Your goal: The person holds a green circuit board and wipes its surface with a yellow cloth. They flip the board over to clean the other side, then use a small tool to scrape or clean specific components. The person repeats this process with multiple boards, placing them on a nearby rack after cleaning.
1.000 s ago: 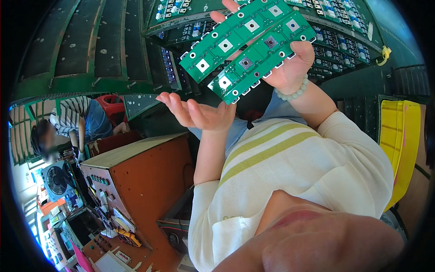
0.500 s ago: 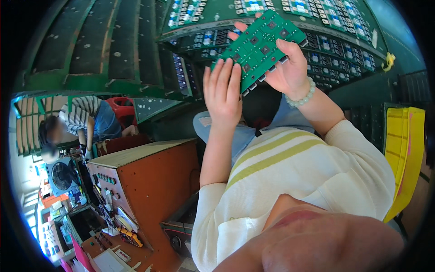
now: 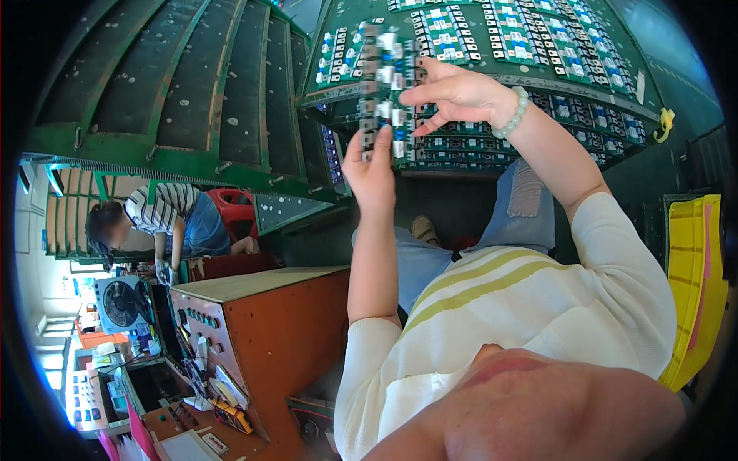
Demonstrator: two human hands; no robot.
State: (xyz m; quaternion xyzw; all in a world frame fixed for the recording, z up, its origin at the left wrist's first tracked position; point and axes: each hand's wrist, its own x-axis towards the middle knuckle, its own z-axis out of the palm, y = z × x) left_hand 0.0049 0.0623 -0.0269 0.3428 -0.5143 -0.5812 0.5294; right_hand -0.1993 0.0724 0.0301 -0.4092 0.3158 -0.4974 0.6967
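Observation:
A circuit board (image 3: 388,77) is held up in front of me, its component side with white, blue and black parts facing me, slightly blurred by motion. My left hand (image 3: 373,174) grips its lower left end, thumb over the front. At its right edge is my right hand (image 3: 470,98), with the thumb in front and the fingers spread along the edge. Behind the board, similar circuit boards (image 3: 516,34) lie in rows on a green rack shelf (image 3: 492,77). Further boards fill the shelves below.
An empty-looking green slatted rack (image 3: 207,100) stands at left. Below it, a brown cabinet (image 3: 296,338) with a row of buttons adjoins a cluttered bench. A co-worker (image 3: 165,207) bends over near a fan (image 3: 123,302). A yellow crate (image 3: 688,292) is at right.
The circuit board has turned from its bare green underside to its component side and now stands more upright. My right hand has shifted to its right edge, my left to its lower end.

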